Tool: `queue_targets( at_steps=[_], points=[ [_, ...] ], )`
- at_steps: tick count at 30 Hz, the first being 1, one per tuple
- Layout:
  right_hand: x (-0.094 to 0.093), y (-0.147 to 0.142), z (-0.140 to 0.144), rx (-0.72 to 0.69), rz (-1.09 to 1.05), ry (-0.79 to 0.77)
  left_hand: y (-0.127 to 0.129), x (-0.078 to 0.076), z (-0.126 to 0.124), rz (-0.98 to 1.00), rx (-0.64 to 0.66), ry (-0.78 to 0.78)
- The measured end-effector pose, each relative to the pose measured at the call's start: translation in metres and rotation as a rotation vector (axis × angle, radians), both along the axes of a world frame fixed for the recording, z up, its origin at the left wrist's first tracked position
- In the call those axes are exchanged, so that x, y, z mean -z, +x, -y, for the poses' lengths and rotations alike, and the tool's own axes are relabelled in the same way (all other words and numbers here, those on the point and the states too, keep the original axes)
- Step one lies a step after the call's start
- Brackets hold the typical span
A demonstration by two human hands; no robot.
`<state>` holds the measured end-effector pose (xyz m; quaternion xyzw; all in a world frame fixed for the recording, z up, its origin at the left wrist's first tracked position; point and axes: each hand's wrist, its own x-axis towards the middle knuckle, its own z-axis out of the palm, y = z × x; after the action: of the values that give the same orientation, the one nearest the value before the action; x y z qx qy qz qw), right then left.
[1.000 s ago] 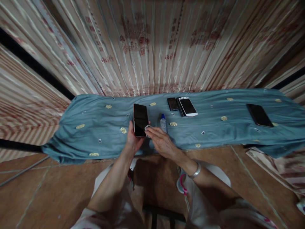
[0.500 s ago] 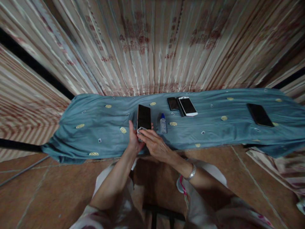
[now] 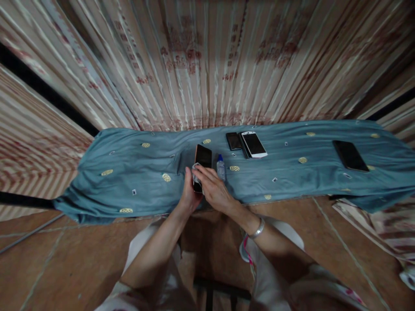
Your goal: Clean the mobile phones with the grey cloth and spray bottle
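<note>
A dark-screened smartphone (image 3: 204, 156) with a copper-coloured edge rests in my left hand (image 3: 189, 192), whose thumb lies along its left side. My right hand (image 3: 215, 190) presses a small pale cloth (image 3: 196, 171) against the screen, fingers bent over it. Part of the cloth and the phone's lower right are hidden by that hand. Just to the right stands or lies a clear bottle with a blue cap (image 3: 221, 167); its lower part is close to my right hand.
A teal patterned cloth (image 3: 149, 172) covers the long table. Farther back lie a small black phone (image 3: 233, 141) and a white phone (image 3: 254, 144) overlapping a dark one. Another dark phone (image 3: 350, 155) is at the right. A striped curtain (image 3: 207, 65) hangs behind.
The phone has shifted a little right and turned slightly in my left hand. My right hand has slid the cloth upward along the phone's screen.
</note>
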<state>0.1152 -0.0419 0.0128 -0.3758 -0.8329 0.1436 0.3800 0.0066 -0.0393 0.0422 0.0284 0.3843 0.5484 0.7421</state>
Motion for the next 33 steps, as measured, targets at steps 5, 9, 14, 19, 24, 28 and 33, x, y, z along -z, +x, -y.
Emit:
queue_targets(
  at_steps=[5, 9, 14, 19, 24, 28, 33],
  points=[
    [-0.001, 0.002, -0.003, 0.000, -0.060, -0.042, 0.002, 0.002, 0.001, -0.047, 0.025, 0.070],
    [-0.002, 0.001, -0.003, 0.005, -0.085, -0.056, 0.000, 0.008, 0.000, -0.067, 0.051, 0.112],
    [-0.002, 0.002, -0.004, 0.015, -0.113, -0.059, -0.002, 0.006, 0.000, -0.085, 0.063, 0.100],
    [0.003, 0.007, -0.007, 0.039, -0.110, -0.060, -0.002, -0.001, -0.001, -0.086, 0.070, 0.092],
    [0.008, 0.014, -0.009, 0.072, -0.099, -0.071, -0.004, -0.003, -0.004, -0.056, 0.085, 0.124],
    [0.010, 0.018, -0.010, 0.090, -0.093, -0.096, -0.005, -0.002, -0.005, -0.061, 0.079, 0.144],
    [0.010, 0.020, -0.010, 0.127, -0.091, -0.092, -0.005, -0.001, -0.005, -0.065, 0.079, 0.159]
  ],
)
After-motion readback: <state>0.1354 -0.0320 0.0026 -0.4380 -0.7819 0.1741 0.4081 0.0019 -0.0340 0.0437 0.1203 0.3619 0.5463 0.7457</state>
